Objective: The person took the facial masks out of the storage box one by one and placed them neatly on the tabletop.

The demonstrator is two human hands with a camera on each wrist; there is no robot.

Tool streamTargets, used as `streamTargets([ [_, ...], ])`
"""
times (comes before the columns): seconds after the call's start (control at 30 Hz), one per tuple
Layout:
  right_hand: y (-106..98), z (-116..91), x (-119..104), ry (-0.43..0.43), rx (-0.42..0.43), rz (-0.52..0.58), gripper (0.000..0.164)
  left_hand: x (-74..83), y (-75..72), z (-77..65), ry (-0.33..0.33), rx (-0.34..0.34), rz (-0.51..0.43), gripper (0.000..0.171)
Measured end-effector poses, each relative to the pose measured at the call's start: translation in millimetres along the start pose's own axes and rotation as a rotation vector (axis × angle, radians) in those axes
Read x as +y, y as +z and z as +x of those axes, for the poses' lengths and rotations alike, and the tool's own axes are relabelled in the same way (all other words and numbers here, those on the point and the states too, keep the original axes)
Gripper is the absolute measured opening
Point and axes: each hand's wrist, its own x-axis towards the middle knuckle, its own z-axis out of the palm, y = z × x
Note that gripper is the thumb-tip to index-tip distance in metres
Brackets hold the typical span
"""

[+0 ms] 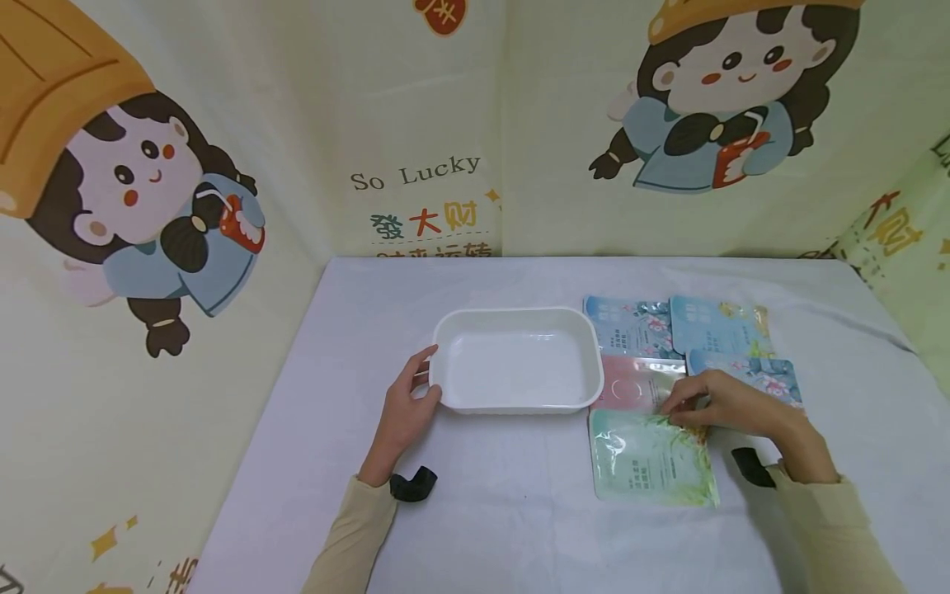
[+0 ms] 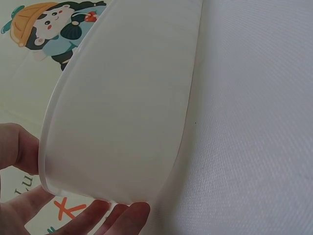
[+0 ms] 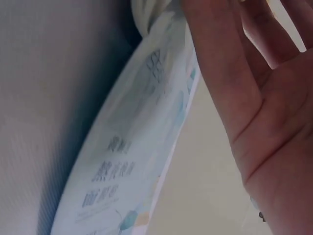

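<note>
A white rectangular tray (image 1: 517,363) stands mid-table. My left hand (image 1: 411,411) grips its left end, and the left wrist view shows the thumb at the rim and the fingers (image 2: 132,219) against the outer wall. To the tray's right lie flat sachets. My right hand (image 1: 712,400) reaches over them with bent fingers, tips at the border between a pink sachet (image 1: 623,384) and a green sachet (image 1: 649,462). I cannot tell whether they pinch one. A pale printed sachet (image 3: 112,171) runs beside the right thumb (image 3: 220,73) in the right wrist view.
Two blue sachets, one floral (image 1: 631,326) and one lighter (image 1: 716,323), lie behind the pink one. Another floral blue sachet (image 1: 764,378) is partly under my right hand. White cloth (image 1: 505,511) covers the table; printed curtains (image 1: 416,91) hang behind and at the sides.
</note>
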Motion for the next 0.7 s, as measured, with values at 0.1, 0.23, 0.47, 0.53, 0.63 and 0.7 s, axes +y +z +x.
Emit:
streamTargets([
  [0.1, 1, 0, -1, 0.021, -0.013, 0.009, 0.013, -0.1, -0.4, 0.8, 0.001, -0.005, -0.010, 0.057],
  [0.23, 2, 0, -2, 0.073, -0.032, 0.005, 0.013, 0.1, -1.0, 0.6, -0.001, -0.010, -0.018, 0.058],
  [0.47, 2, 1, -5, 0.114, -0.035, -0.029, 0.014, 1.4, -1.0, 0.1, -0.005, -0.010, -0.016, 0.057],
  [0.53, 2, 0, -7, 0.128, -0.029, -0.039, 0.015, 2.1, -0.8, 0.2, -0.008, -0.007, -0.014, 0.057],
  [0.63, 1, -1, -11, 0.151, -0.014, -0.056, 0.016, 3.2, -0.9, 0.1, -0.012, -0.004, -0.005, 0.057],
  [0.7, -1, -1, -13, 0.169, -0.003, -0.076, 0.018, 3.7, -1.2, 0.1, -0.020, -0.002, -0.002, 0.057],
])
